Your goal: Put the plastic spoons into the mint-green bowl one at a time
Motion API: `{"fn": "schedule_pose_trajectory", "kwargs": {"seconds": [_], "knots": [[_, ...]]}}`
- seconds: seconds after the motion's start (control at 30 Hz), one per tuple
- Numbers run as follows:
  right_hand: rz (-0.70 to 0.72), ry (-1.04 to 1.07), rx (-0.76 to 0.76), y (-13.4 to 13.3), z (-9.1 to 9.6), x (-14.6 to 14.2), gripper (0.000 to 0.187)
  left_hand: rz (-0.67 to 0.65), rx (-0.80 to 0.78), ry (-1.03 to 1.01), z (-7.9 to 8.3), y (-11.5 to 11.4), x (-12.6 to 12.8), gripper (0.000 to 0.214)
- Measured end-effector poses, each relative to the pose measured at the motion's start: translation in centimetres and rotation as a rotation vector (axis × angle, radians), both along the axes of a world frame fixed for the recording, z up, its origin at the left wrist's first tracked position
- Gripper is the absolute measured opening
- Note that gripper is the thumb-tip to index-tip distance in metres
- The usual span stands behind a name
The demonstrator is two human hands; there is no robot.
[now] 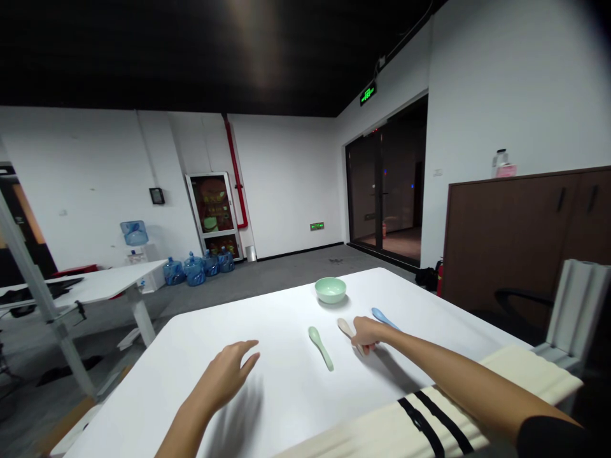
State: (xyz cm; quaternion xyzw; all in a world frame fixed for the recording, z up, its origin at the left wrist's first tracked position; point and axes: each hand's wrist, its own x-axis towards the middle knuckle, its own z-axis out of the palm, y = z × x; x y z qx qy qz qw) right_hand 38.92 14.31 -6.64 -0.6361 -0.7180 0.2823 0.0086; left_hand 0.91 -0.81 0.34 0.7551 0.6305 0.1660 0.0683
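Three spoons lie on the white table: a green spoon, a beige spoon and a blue spoon. My right hand has its fingers closed round the handle of the beige spoon, between the green and blue ones. A pale green bowl stands farther back, beyond the spoons. My left hand hovers over the table to the left of the green spoon, fingers stretched out and holding nothing.
A cream cloth with black stripes lies at the table's near right edge. A brown cabinet and a chair stand to the right. Another white desk, a water dispenser and several water jugs are at the back left.
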Motion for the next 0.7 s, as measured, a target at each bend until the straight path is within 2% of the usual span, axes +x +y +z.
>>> {"fn": "schedule_pose_trajectory", "kwargs": {"seconds": [0.1,0.23,0.33,0.4,0.57,0.7], "knots": [[-0.018,-0.003,-0.003,-0.1,0.0,0.0,0.024,0.0,0.001,0.002,-0.1,0.1,-0.1,0.057],[0.03,-0.051,0.001,-0.3,0.3,0.1,0.022,0.002,0.001,0.006,-0.2,0.2,-0.3,0.057],[0.021,-0.08,0.035,-0.2,1.3,0.2,0.03,0.001,0.005,0.004,-0.2,0.2,-0.3,0.056],[-0.008,-0.103,0.141,-0.1,2.5,0.3,0.04,0.004,0.003,0.007,-0.1,0.1,-0.3,0.055],[-0.055,-0.154,0.546,-0.4,6.0,1.0,0.054,0.007,0.008,0.01,0.1,-0.2,-0.1,0.055],[-0.049,-0.101,0.626,-1.6,6.9,1.8,0.063,0.004,0.02,0.018,-0.1,-0.1,0.0,0.055]]}}
